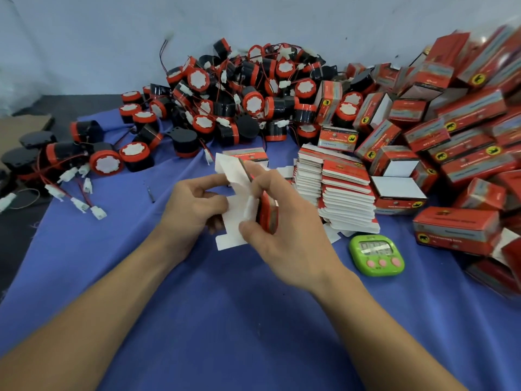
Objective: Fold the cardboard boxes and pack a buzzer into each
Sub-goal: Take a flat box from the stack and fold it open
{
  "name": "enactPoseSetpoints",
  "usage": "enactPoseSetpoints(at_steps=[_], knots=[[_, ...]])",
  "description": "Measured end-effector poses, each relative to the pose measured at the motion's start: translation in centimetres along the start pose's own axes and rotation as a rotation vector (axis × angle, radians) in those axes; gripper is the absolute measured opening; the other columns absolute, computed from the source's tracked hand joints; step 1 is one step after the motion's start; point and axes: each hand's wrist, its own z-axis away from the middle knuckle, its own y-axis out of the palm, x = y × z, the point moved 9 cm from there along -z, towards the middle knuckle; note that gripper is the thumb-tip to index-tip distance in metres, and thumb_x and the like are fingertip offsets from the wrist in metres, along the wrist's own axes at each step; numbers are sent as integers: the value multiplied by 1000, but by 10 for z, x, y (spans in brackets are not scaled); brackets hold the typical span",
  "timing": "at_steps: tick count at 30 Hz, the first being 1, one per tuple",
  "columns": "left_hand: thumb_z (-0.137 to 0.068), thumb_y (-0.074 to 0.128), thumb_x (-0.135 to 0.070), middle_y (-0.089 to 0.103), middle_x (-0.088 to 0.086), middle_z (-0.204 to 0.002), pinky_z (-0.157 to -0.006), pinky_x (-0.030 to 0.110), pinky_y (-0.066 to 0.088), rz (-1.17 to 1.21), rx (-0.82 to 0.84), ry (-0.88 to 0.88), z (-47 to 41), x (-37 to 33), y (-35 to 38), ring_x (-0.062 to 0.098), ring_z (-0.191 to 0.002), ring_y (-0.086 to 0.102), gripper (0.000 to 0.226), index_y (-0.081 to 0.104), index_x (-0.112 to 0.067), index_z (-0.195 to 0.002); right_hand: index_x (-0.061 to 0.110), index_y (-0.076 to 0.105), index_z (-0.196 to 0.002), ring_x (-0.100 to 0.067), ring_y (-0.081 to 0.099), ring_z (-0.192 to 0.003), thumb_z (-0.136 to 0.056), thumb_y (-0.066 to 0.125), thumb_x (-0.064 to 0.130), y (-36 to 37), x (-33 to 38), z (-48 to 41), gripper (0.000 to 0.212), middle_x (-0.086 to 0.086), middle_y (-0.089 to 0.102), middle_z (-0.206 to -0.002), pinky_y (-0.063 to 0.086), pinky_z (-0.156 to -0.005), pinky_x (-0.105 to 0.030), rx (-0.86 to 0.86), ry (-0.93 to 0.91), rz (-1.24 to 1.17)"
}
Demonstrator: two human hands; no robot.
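1. Currently both hands grip one flat red-and-white cardboard box blank [239,204], held above the blue cloth [197,306].
2. Left hand [194,210]: fingers curled narrow, pinching the blank's white inner face from its left side.
3. Right hand [282,235]: thumb and fingers closed on the red printed edge, just right of the left fingertips.
4. Black-and-red round buzzers [225,94] lie heaped beyond the fingers; stack of flat blanks [338,190] just right of the right hand.
5. Judgement: box not yet squared; no buzzer inside.
6. Risk: uneven pinching may crease a panel off its score line, or tear a white flap.
7. Risk: a backward elbow sweep might knock the green digital timer [376,255] near the right wrist.
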Motion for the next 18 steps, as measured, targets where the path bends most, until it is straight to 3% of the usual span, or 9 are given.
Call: enactPoseSetpoints(at_steps=[3, 5, 7, 9, 10, 12, 13, 15, 18], knots=[[-67, 51, -8, 51, -4, -47, -43, 22, 32, -121, -96, 131, 1, -8, -3, 15, -42, 38, 55, 76, -32, -110, 43, 43, -96, 9, 52, -126, -84, 68, 19, -13, -13, 2, 37, 26, 54, -143, 46, -93, -19, -107, 81, -130], [-66, 52, -13, 50, -4, -50, -47, 29, 33, -241, -113, 220, 5, -16, -3, 19, -49, 38, 54, 79, -41, -105, 49, 44, -95, 2, 61, -115, -86, 68, 17, -17, -20, 2, 41, 21, 63, -131, 49, -85, -28, -156, 133, -230], [-67, 53, -19, 70, -10, -77, -66, 33, 52, -244, -89, 265, 6, -23, 0, 13, -72, 60, 53, 77, -49, -104, 43, 46, -92, -1, 66, -103, -86, 65, 13, -19, -27, -1, 36, 11, 69, -127, 50, -75, -29, -166, 170, -387], [-76, 51, -21, 72, -18, -121, -96, 26, 53, -187, 42, 305, 9, -32, 17, 4, -115, 64, 57, 70, -52, -120, 21, 47, -97, -13, 68, -92, -89, 60, 6, -19, -34, -3, 22, 2, 73, -118, 54, -67, -29, -152, 206, -560], [-82, 51, -22, 68, -15, -134, -102, 24, 50, -164, 109, 308, 9, -32, 27, 7, -129, 59, 56, 65, -48, -130, 12, 45, -100, -22, 67, -90, -90, 58, 5, -19, -37, -3, 18, -3, 75, -112, 56, -66, -35, -147, 231, -640], [-94, 53, -24, 64, -5, -139, -100, 25, 51, -84, 124, 225, 2, -26, 35, 21, -142, 52, 49, 55, -33, -142, 11, 45, -97, -35, 62, -85, -89, 59, 8, -22, -45, -2, 17, -23, 71, -103, 55, -69, -47, -171, 282, -753], [-97, 56, -29, 63, -1, -139, -98, 26, 52, -83, 125, 198, 2, -21, 36, 25, -143, 51, 49, 51, -29, -145, 14, 46, -94, -36, 61, -84, -89, 61, 10, -25, -48, -1, 16, -30, 67, -100, 55, -70, -48, -200, 297, -772], [-92, 64, -45, 61, -5, -142, -99, 32, 55, -209, 149, 263, 12, -20, 44, 20, -135, 57, 57, 47, -37, -145, 16, 47, -94, -35, 66, -84, -93, 63, 8, -31, -53, -2, 18, -25, 68, -90, 57, -66, -41, -237, 304, -784], [-80, 71, -58, 66, -21, -127, -93, 30, 58, -269, 48, 274, 19, -14, 40, 7, -118, 65, 56, 50, -52, -132, 11, 48, -98, -44, 71, -99, -99, 58, -1, -26, -61, -3, 16, -24, 73, -105, 61, -71, -43, -181, 344, -865]])
